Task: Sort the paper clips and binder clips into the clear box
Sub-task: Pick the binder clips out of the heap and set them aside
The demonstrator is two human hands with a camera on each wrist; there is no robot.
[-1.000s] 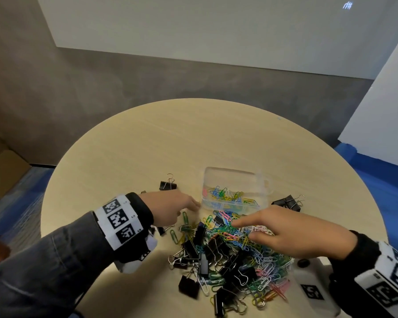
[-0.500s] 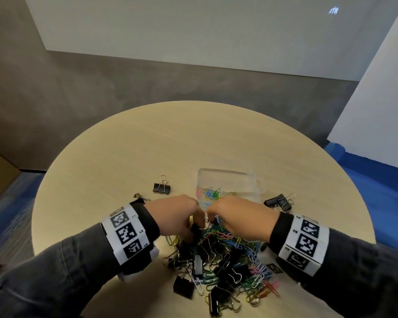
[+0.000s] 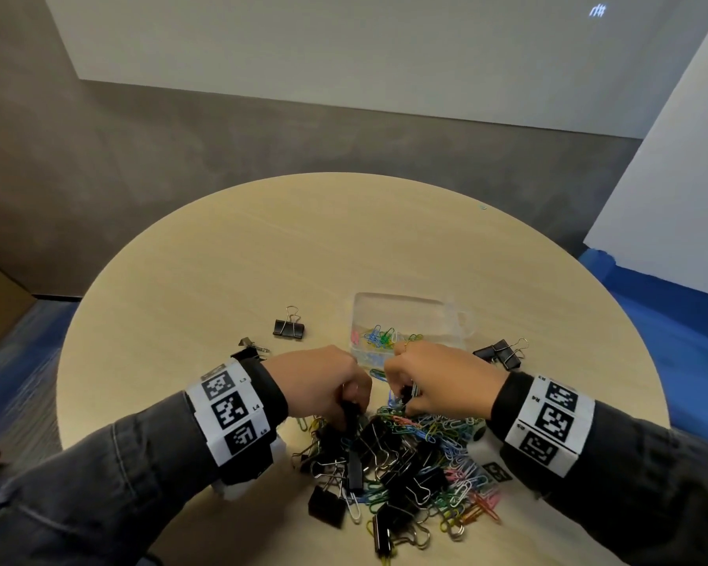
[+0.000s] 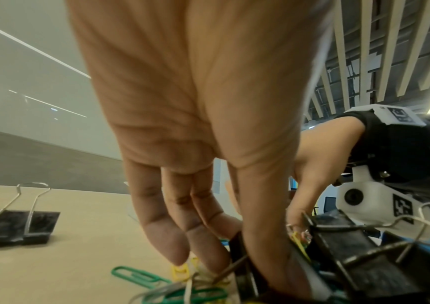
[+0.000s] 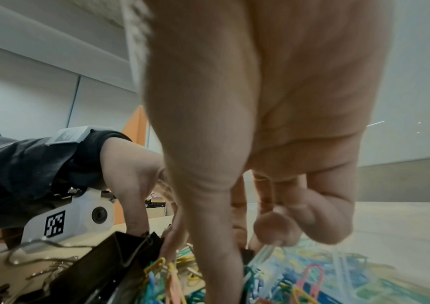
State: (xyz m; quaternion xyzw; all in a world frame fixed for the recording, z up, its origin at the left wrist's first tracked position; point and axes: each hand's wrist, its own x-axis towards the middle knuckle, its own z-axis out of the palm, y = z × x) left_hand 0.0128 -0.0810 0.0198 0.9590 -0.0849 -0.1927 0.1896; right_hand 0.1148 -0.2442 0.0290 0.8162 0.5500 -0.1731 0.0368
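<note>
A heap of coloured paper clips and black binder clips (image 3: 405,463) lies on the round table, just in front of the clear box (image 3: 409,306). The box holds several coloured paper clips (image 3: 381,337). My left hand (image 3: 354,402) curls down at the heap's far left edge, thumb and fingers (image 4: 208,253) pinching a black binder clip (image 4: 240,265). My right hand (image 3: 403,398) is close beside it, thumb and forefinger pinching a small black binder clip (image 5: 246,252) with paper clips tangled around it. Both hands hide the box's near wall.
Loose black binder clips lie apart from the heap: one (image 3: 289,328) to the left of the box, a pair (image 3: 501,353) to its right, another (image 3: 248,349) by my left wrist. The table's (image 3: 262,247) far half is bare wood.
My right hand has come in from over the heap to its far edge beside the left hand. Both hands have curled their fingers down into the clips.
</note>
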